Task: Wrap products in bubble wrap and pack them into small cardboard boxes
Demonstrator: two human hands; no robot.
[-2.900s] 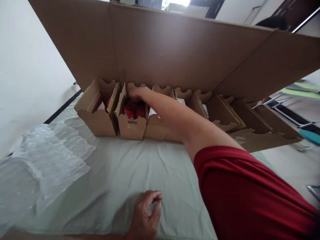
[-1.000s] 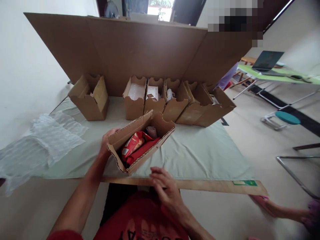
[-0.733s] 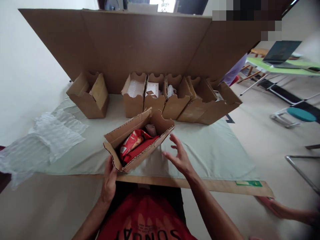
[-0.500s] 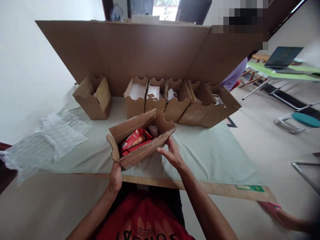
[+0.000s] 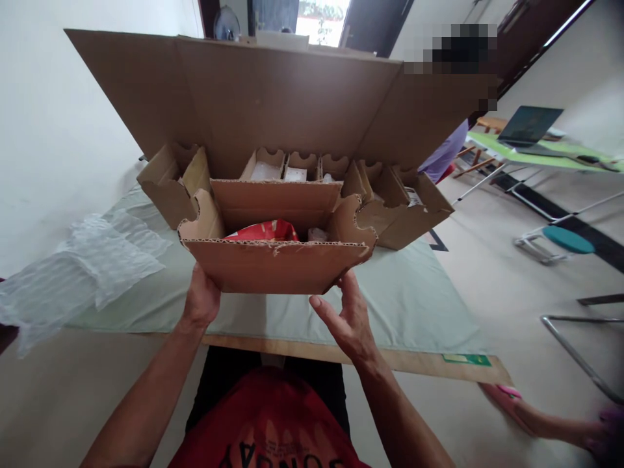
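Note:
Both my hands hold up a small open cardboard box [image 5: 273,263] in front of me, turned broadside. My left hand [image 5: 201,301] grips its lower left corner from underneath. Fingers of my right hand [image 5: 344,318] press under its lower right corner. A red packet [image 5: 266,231] and a pale item [image 5: 318,234] show inside the box. Behind it, a row of similar small cardboard boxes [image 5: 404,211] stands on a pale green cloth [image 5: 404,305] along a large cardboard sheet [image 5: 292,97].
Crumpled bubble wrap [image 5: 82,263] lies on the left of the cloth. One small box [image 5: 168,185] stands apart at the back left. Another person's hand [image 5: 517,409] rests on the floor at the lower right. A stool [image 5: 560,240] and a laptop [image 5: 529,127] are at the right.
I pulled the box with the red packet from the row, brought it close, and my right hand joined my left; the box is now lifted and turned broadside.

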